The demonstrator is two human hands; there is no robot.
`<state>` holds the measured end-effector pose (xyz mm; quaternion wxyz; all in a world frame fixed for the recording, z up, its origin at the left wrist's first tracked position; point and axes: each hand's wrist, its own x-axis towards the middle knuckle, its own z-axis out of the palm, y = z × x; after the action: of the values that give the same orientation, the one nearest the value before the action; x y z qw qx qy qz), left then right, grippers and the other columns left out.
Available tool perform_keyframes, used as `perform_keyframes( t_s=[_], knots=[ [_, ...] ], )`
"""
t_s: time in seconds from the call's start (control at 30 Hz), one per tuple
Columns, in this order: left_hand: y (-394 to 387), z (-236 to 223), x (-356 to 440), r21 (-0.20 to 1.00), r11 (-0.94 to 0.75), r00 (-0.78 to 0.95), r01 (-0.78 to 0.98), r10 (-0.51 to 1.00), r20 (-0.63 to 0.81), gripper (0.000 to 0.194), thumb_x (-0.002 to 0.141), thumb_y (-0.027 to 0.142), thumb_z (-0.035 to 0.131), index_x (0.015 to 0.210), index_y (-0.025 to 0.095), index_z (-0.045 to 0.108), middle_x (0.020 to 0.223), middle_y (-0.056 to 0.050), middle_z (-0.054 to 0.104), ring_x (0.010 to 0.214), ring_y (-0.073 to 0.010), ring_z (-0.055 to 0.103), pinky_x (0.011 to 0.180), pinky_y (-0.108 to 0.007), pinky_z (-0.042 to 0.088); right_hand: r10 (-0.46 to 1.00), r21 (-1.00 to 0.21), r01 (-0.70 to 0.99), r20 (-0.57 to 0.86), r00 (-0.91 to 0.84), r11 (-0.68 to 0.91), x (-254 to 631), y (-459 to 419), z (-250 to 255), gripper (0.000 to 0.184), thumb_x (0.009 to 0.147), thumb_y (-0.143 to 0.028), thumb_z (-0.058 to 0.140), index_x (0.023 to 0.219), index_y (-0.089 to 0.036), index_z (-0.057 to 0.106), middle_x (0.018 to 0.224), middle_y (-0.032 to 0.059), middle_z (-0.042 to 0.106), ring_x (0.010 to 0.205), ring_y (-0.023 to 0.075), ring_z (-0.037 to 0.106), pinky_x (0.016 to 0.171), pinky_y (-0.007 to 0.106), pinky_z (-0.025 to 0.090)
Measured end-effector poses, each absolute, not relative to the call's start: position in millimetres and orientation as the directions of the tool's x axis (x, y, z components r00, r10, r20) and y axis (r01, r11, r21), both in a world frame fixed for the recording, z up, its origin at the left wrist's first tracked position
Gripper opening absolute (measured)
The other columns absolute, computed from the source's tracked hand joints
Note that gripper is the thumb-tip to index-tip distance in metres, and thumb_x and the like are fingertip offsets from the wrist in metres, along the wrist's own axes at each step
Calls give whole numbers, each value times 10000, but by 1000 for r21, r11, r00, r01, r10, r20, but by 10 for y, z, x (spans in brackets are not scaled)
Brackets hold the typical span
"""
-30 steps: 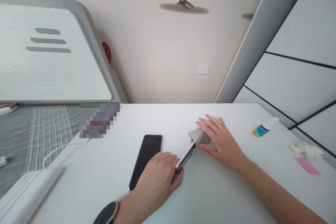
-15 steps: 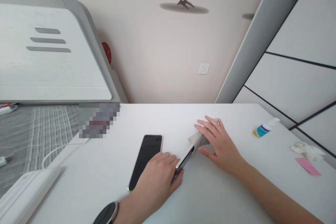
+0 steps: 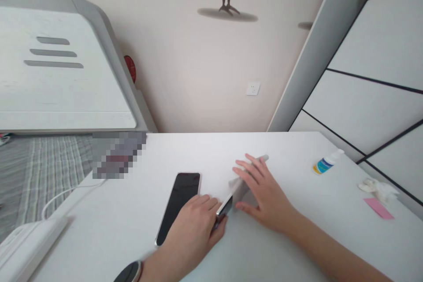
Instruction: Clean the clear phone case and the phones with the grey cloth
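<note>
White desktop (image 3: pixel 109 211), left to right: a black-screened smartphone (image 3: pixel 180 207) lies flat, just beside the left hand (image 3: pixel 188 233). Its fingers are together, clamped on a second, silver-edged phone (image 3: pixel 224 206) tilted up on its edge. Grey cloth (image 3: pixel 239 188) covers that phone's far end, under the right hand (image 3: pixel 264 198), fingers spread apart on it. Farther right: a small bottle (image 3: pixel 327 163) with a blue-and-yellow label (writing too small to read), crumpled white tissue (image 3: pixel 376 189), a pink slip (image 3: pixel 379 208).
</note>
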<state>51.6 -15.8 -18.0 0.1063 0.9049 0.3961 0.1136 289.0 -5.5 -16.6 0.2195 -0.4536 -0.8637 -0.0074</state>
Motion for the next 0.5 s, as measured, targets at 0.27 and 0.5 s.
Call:
perform_keyframes(
  t_s=[0.27, 0.5],
  knots=[
    [-188, -93, 424, 263, -809, 657, 525, 582, 479, 113, 927, 118, 512, 875, 184, 587, 822, -43, 634, 720, -222, 537, 632, -345, 460, 599, -240, 589, 588, -544, 771, 2554, -318, -98, 560, 1041, -481, 457, 1480, -144, 373, 1387, 136, 588, 1365, 251, 466, 1261, 508, 129],
    [-288, 121, 408, 405, -857, 540, 318, 515, 665, 244, 979, 87, 526, 1206, 156, 582, 1058, -80, 682, 938, -181, 630, 814, -277, 512, 620, -488, 395, 696, -362, 778, 2484, -415, -181, 519, 999, -330, 474, 1482, -197, 337, 1290, 127, 609, 1212, 247, 599, 1072, 429, 487]
  ],
)
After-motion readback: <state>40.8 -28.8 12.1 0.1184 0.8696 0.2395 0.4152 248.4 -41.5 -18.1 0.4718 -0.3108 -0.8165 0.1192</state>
